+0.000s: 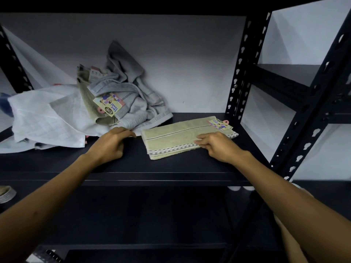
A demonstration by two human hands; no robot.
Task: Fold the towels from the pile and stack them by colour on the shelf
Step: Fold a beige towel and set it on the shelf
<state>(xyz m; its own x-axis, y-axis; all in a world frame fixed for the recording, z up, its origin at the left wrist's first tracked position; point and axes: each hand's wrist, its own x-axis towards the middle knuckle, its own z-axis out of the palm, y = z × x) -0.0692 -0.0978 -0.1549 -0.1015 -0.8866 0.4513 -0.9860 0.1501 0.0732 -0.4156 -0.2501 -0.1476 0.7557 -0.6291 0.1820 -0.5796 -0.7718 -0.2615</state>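
Observation:
A folded beige towel (174,137) with a checked border and a paper tag lies flat on the dark shelf (133,168), right of centre. My right hand (218,147) rests on its right front corner, fingers pinching the checked edge. My left hand (112,143) reaches the edge of the loose pile to the left, its fingertips touching the hem of a grey towel (133,99). The pile also holds a white towel (47,114) and a beige towel (85,92) with a "Face towel" tag.
Black perforated uprights (241,73) stand at the right of the shelf bay, with another rack (303,95) beyond. A white wall backs the shelf. A lower shelf (133,245) lies beneath, and stacked plates (6,194) show at the far left edge.

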